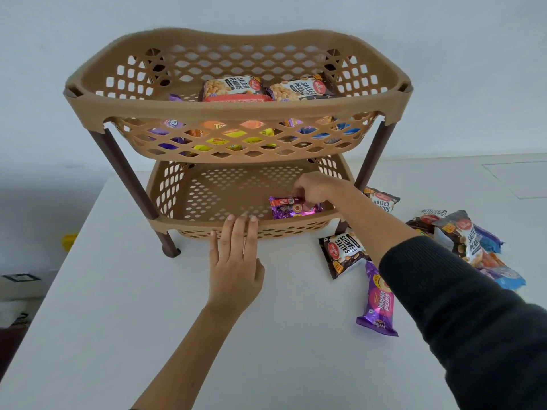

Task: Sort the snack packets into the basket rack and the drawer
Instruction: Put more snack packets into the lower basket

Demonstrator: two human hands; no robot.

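White table — right hand fingers pinching purple packet in lower basket, left hand flat, straight-fingered

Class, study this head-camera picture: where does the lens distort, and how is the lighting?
Head view: wide-angle bending bows the top basket rim and splays the rack legs; soft, even light, only faint shadows under the left hand; packet lettering slightly soft.

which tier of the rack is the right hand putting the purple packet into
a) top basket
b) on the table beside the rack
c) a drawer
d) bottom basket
d: the right hand reaches under the top basket and holds the purple packet on the floor of the bottom basket.
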